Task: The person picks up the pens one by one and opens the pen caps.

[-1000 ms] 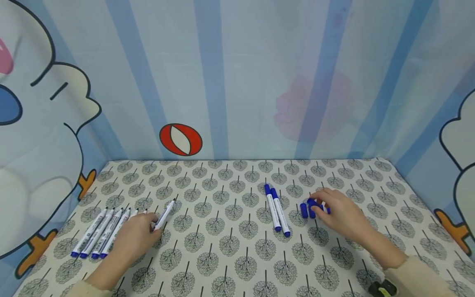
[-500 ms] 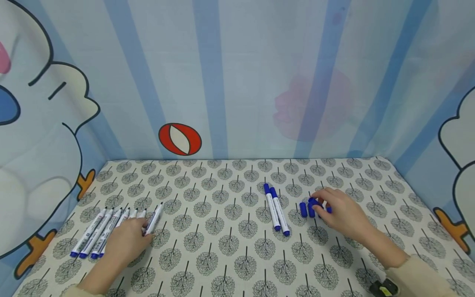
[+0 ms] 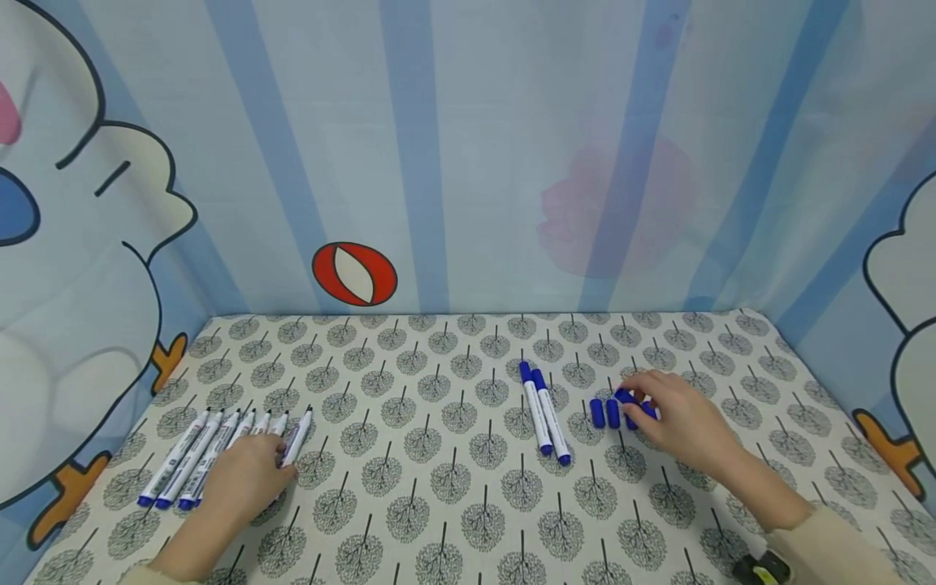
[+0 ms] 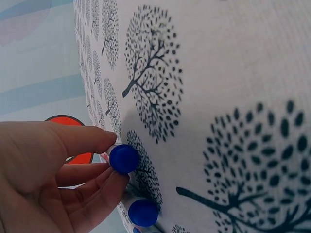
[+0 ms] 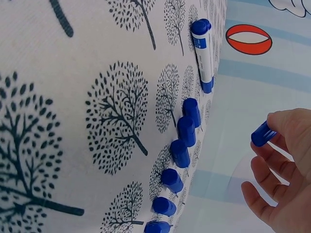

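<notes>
My left hand pinches an uncapped white marker between thumb and fingers, at the right end of a row of uncapped markers. The blue end of that marker faces the left wrist camera, with a neighbouring marker's end just below it. On the right, my right hand pinches a blue marker cap between thumb and index finger, lifted off the cloth. Several other blue caps stand in a line below that hand, some partly hidden by it in the head view.
Two capped blue markers lie side by side right of the middle. A tree-patterned cloth covers the table. Behind it hangs a striped curtain with a printed red-and-white ball.
My left hand has moved left and brought the marker down beside the row. The right hand has shifted slightly right and lifts the cap, uncovering more of the cap beside it.
</notes>
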{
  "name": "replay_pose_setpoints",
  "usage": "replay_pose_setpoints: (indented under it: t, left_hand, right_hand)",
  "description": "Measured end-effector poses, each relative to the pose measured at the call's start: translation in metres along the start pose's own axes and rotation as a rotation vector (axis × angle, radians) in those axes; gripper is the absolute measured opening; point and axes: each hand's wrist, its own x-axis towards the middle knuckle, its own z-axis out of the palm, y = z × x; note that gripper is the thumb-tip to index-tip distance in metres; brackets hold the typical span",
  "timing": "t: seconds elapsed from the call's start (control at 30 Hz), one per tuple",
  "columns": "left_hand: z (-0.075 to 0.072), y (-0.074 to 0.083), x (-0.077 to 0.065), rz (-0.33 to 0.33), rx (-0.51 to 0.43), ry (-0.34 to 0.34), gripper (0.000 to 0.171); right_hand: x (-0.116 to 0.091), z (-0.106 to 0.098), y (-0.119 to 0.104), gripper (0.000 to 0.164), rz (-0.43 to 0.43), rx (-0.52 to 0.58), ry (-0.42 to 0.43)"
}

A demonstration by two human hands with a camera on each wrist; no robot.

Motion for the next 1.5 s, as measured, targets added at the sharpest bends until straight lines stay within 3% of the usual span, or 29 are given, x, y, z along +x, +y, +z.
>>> replay_pose_setpoints:
  t: [0.57,0.93,1.5]
  left_hand:
    - [-0.0001,-0.0025,-0.0032,-0.006,0.007,0.031,0.04]
    - [-0.0025,-0.0017,-0.0046,-0.043,0.009,0.006,0.038]
    - [-0.0086,-0.0016,-0.0043,-0.025,0.015,-0.011,0.037]
  right_hand:
    - [-0.0025,0.0004,0.0026,0.023,-0.011,-0.01,0.024]
    - [-0.0041,0.0001,0.0032,0.025,-0.023,-0.015,0.032]
    - [-0.0043,0.0019,0.0055,0.024,-0.017,-0.023,0.02]
